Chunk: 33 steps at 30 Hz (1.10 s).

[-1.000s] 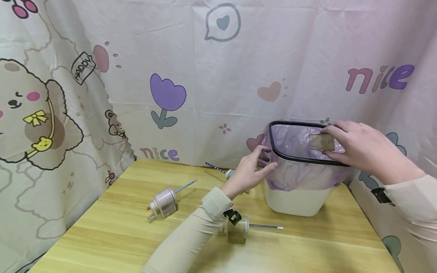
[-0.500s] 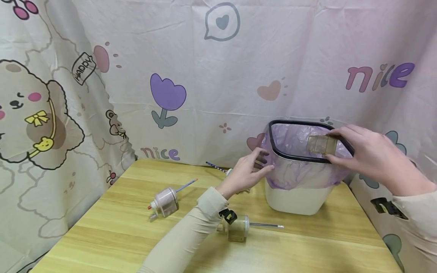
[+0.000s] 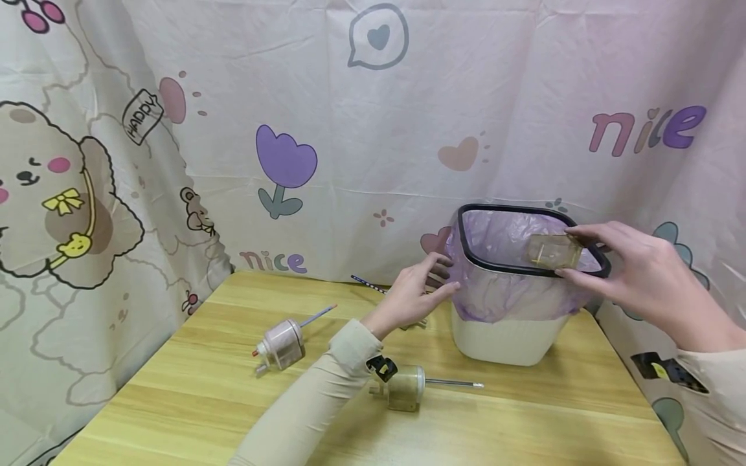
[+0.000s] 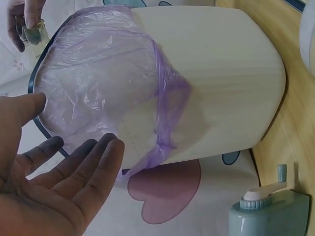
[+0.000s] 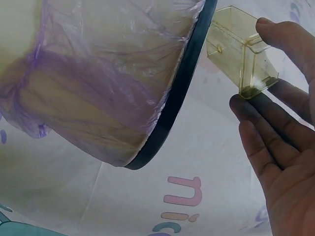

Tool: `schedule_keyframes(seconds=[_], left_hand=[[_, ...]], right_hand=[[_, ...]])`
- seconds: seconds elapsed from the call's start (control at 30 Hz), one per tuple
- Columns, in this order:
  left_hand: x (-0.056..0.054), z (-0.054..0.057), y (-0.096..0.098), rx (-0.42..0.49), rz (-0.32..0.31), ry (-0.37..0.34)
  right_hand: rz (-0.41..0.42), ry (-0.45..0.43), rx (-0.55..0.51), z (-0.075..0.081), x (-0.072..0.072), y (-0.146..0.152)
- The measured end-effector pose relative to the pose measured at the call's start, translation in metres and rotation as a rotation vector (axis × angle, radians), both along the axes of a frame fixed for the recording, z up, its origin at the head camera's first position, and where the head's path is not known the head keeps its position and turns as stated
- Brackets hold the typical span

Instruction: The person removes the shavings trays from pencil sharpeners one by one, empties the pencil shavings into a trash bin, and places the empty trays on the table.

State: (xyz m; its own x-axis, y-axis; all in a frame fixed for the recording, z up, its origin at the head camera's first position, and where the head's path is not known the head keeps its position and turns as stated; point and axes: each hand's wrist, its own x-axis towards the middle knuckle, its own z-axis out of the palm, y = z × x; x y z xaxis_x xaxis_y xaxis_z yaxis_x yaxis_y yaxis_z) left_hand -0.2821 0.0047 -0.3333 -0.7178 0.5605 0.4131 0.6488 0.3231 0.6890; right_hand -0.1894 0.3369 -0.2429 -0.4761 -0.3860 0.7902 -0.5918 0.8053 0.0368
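My right hand (image 3: 644,272) pinches a clear yellowish shavings drawer (image 3: 550,251) between thumb and fingers, tilted over the mouth of the white trash can (image 3: 504,346). In the right wrist view some dark residue shows in one corner of the drawer (image 5: 241,54). My left hand (image 3: 410,294) is beside the can's left side, fingers spread and loosely bent, holding nothing. The purple trash bag (image 4: 98,73) lines the can and folds over its black rim (image 3: 519,268). Below my left wrist lies a yellowish crank pencil sharpener (image 3: 406,388) with a dark pencil in it.
A pinkish crank sharpener (image 3: 283,344) with a blue pencil lies at left on the wooden table (image 3: 192,388). A green crank sharpener (image 4: 268,214) is near the can, mostly hidden behind my left hand in the head view. A printed curtain (image 3: 373,129) hangs behind.
My right hand has shifted slightly right and down, and the drawer it pinches has tilted. My left hand has drawn back a little, down and left from the can.
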Motion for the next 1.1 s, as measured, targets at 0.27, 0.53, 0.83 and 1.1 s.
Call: schedule_keyframes(seconds=[0.27,0.53,0.83,1.1], left_hand=[[0.002,0.001,-0.003,0.001,0.002,0.001],[0.003,-0.001,-0.007,0.000,-0.011,0.023],[0.006,-0.002,-0.011,-0.010,-0.027,0.027],[0.011,-0.006,-0.016,-0.013,-0.040,0.024]], right_hand=[[-0.031,-0.001,-0.035,-0.003,0.011,0.000],[-0.022,0.010,-0.115,-0.010,0.025,-0.003],[-0.021,0.032,-0.111,-0.022,0.039,-0.006],[0.032,-0.060,-0.125,-0.038,0.049,-0.011]])
